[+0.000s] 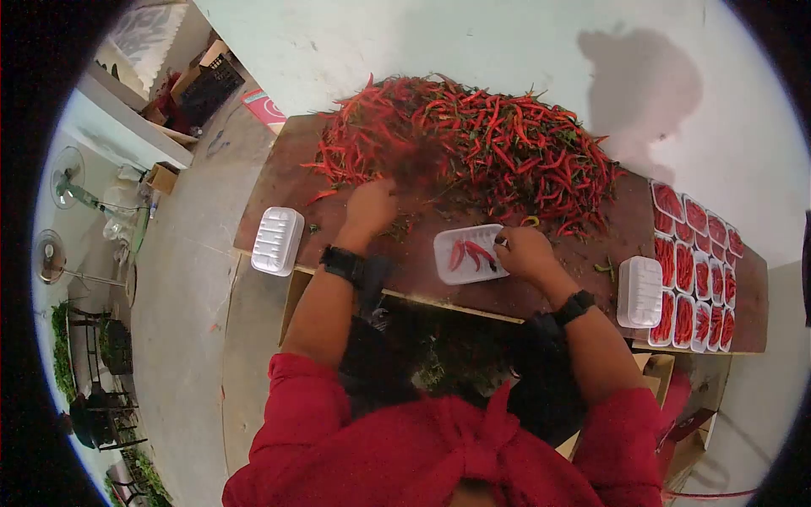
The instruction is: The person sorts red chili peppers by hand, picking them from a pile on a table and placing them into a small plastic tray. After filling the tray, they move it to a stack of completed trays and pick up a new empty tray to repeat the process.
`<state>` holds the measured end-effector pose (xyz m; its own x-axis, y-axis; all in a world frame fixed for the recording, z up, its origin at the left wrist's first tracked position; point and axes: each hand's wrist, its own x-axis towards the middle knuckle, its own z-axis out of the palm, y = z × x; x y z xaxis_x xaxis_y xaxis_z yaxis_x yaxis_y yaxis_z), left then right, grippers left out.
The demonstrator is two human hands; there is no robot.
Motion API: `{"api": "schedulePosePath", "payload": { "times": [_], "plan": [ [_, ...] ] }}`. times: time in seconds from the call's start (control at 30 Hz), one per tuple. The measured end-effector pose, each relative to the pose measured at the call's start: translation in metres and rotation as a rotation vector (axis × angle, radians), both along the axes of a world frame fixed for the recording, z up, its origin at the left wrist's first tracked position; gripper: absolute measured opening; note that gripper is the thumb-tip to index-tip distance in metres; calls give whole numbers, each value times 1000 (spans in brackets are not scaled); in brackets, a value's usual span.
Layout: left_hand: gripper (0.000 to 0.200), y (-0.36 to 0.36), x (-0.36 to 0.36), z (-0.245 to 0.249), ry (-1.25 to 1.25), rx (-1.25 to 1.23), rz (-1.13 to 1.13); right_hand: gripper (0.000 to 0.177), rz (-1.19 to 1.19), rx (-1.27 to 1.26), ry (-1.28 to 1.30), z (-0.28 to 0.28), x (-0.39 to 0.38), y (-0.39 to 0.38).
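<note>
A large heap of red chillies (507, 144) with green stems covers the back of the brown table (279, 169). My left hand (372, 205) is at the heap's front left edge, fingers curled down; what they hold, if anything, is hidden. Nearer the table's front edge lies a white tray (448, 269) with a few red chillies (473, 253) in it. My right hand (522, 252) is closed at the tray's right rim, with a small dark thing at its fingertips that I cannot make out.
Stacked white trays (274, 242) stand upside down at the front left, and another stack (639, 291) at the right. Rows of filled chilli trays (693, 275) cover the right end. Behind is a pale wall (524, 42); two fans (68, 177) stand far left.
</note>
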<state>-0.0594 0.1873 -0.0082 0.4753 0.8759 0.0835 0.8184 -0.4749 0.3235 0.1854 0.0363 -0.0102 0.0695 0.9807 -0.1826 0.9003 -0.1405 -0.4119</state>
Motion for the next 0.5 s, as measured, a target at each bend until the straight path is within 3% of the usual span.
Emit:
{"api": "schedulePosePath", "payload": {
  "times": [0.2,0.37,0.47,0.5],
  "plan": [
    [20,10,-4,-39,14,149,-30,26,23,-15,17,-2,2,1],
    [24,0,5,-29,134,272,-80,25,47,5,14,1,1,1],
    [24,0,3,-19,216,141,-25,25,52,12,7,0,1,4],
    [23,6,-2,-16,322,-34,7,25,53,1,-2,-1,0,5]
  ]
}}
